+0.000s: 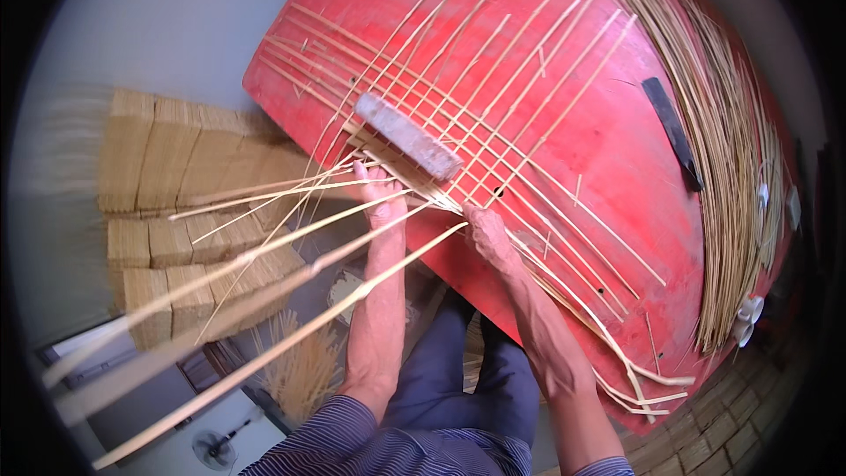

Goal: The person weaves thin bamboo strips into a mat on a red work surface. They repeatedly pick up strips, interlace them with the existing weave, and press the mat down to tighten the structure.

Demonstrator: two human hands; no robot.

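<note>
An open lattice of pale, thin cane-like strips (509, 143) lies on a red board (608, 167). A grey, brick-like block (410, 137) rests on the lattice near the board's near edge. Just below the block, my left hand (382, 187) is closed around some of the strips, whose long ends fan out to the lower left. My right hand (489, 234) pinches the strips at the lattice's near corner, its fingertips close together. Several loose strip ends (621, 357) run past my right forearm toward the lower right of the board.
A long bundle of thin strips (718, 194) lines the board's right side, beside a flat black tool (672, 134). White ring-shaped pieces (748, 321) sit near its lower end. Stacked tan bundles (189, 159) stand at left. A fan (213, 449) shows at lower left.
</note>
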